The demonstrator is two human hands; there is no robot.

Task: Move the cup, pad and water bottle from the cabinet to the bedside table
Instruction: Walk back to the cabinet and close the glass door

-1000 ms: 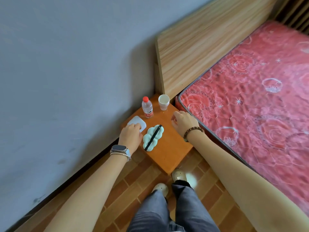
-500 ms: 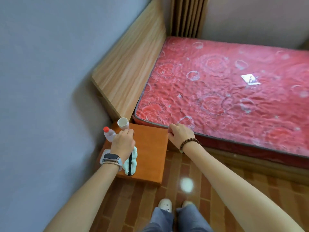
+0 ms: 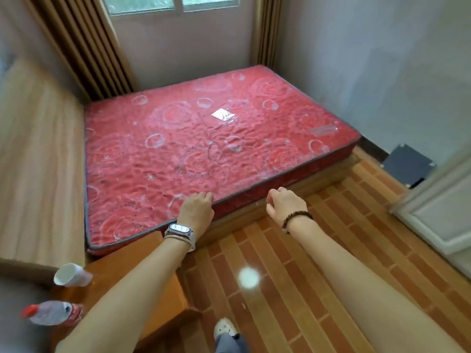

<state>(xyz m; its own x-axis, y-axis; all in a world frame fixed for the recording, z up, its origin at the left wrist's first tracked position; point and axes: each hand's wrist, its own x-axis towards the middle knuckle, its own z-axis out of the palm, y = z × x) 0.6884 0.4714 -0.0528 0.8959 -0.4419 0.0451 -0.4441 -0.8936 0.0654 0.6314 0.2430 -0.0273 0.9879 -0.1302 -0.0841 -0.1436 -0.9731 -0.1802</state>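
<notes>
Both hands empty. Left hand is loosely curled at the near edge of the mattress. Right hand is loosely curled over the floor just beside the bed. Cup is at the bedside table's back corner by the headboard, water bottle along its wall-side edge. Both are well apart from the left hand, left of its forearm. Can't locate the pad.
</notes>
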